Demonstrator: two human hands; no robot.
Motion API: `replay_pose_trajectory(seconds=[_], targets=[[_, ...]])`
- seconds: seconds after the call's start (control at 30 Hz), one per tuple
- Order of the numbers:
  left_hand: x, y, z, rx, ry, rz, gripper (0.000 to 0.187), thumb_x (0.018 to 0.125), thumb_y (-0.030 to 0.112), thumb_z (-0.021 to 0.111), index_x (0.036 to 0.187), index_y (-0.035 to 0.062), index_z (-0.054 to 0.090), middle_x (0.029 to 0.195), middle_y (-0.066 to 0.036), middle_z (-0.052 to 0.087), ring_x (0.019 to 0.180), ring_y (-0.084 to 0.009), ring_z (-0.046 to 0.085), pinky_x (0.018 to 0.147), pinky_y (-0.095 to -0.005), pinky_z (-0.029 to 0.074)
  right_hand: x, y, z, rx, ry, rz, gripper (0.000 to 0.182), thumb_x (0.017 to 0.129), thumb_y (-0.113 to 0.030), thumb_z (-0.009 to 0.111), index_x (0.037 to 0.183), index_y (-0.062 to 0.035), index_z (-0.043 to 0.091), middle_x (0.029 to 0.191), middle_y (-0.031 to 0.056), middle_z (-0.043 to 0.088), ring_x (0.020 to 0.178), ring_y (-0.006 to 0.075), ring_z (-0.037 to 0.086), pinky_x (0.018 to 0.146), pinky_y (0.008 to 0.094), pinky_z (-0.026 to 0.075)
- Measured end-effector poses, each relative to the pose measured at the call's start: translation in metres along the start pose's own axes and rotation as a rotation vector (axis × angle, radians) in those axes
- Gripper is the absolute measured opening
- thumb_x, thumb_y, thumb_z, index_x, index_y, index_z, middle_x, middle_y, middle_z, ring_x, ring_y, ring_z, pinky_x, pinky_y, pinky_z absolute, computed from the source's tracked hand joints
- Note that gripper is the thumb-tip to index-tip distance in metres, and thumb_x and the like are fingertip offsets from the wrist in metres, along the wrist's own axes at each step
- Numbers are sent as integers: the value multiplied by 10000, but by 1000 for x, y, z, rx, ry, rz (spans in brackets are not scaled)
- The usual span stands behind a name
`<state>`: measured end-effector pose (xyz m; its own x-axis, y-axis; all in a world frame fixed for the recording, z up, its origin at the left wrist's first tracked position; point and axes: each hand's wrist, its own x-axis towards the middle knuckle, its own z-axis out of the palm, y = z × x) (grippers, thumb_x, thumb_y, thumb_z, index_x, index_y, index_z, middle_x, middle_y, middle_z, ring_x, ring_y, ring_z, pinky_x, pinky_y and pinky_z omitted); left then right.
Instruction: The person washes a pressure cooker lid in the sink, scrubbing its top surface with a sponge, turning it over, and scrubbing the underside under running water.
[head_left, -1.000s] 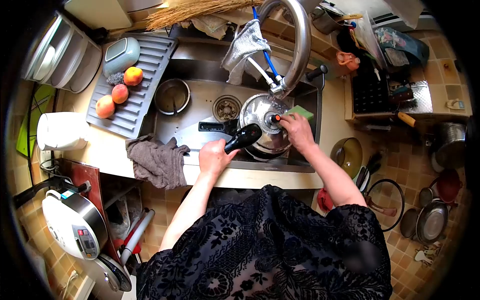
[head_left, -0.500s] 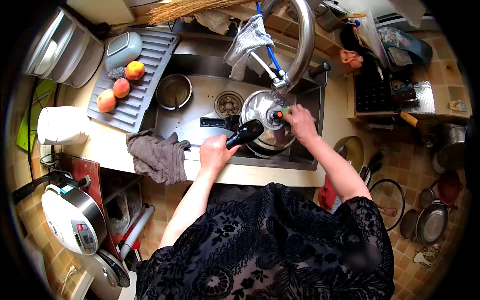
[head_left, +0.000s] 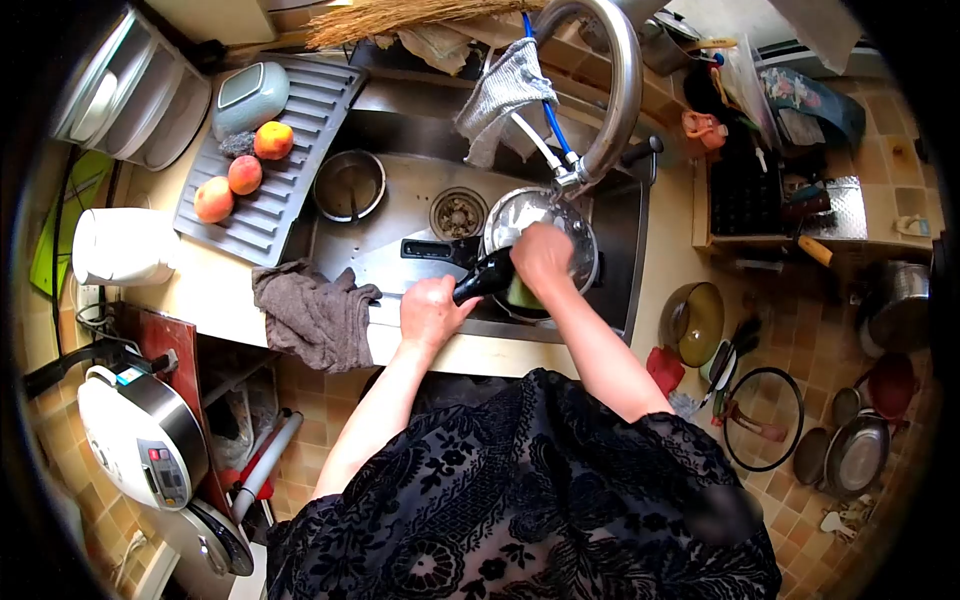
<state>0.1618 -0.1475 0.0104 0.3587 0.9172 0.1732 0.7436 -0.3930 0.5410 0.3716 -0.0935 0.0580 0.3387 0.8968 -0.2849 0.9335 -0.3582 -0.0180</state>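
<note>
In the sink sits a shiny metal pressure cooker (head_left: 585,235), its round lid facing up below the faucet. My left hand (head_left: 432,308) is wrapped round the cooker's black handle (head_left: 487,276) at the sink's front edge. Over the front left part of the lid, my right hand (head_left: 543,258) is closed and somewhat blurred, with a green scrubbing sponge (head_left: 522,294) showing beneath it. A second black handle (head_left: 438,249) points left from the cooker. The lid's middle is partly hidden behind my right hand.
Left of the cooker, a metal bowl (head_left: 349,186) stands in the sink near the drain strainer (head_left: 459,214). Peaches (head_left: 245,175) lie on a grey drying rack (head_left: 270,225). A brown cloth (head_left: 315,315) hangs over the counter edge. The faucet (head_left: 628,90) arches above.
My right hand has moved left and toward me across the lid with the sponge, from the lid's centre to beside the black handle. My left hand keeps its hold.
</note>
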Motion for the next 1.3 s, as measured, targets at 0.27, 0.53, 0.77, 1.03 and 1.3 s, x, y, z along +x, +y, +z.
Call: replay_pose_trajectory(seconds=[0.27,0.53,0.77,1.03,1.3], targets=[[3,2,-6,-20,-8,-13,456,697,448,880,764,85,612,724,-103,655,732,-328,659,660,-449,544,124,5,37,-177,119,-73,232,863,-222,657,937,-55,800,986,174,771,935,370,752,791,469,600],[5,-1,-9,-77,-44,-40,438,684,424,894,804,93,634,727,-95,653,724,-313,654,639,-447,542,-1,-42,-6,-87,31,-497,140,757,-44,701,887,-17,742,1019,152,690,992,338,687,779,443,589],[6,-2,-8,-120,-85,-63,420,677,384,896,770,99,601,724,-84,651,714,-304,650,630,-435,542,42,-22,14,16,219,-423,121,759,3,671,872,-31,700,995,184,667,973,381,678,783,488,571],[7,-6,-8,-165,-116,-48,414,707,386,878,795,99,593,704,-80,619,714,-289,640,624,-413,535,-8,-23,-20,21,47,-629,152,704,-2,691,848,-49,704,922,126,656,923,341,657,784,459,566],[7,-7,-11,-164,-101,-52,405,712,366,877,796,96,587,700,-80,615,716,-287,640,634,-411,536,-3,-29,-16,-64,5,-618,121,746,-50,677,861,-47,715,927,139,648,948,358,644,779,485,543]])
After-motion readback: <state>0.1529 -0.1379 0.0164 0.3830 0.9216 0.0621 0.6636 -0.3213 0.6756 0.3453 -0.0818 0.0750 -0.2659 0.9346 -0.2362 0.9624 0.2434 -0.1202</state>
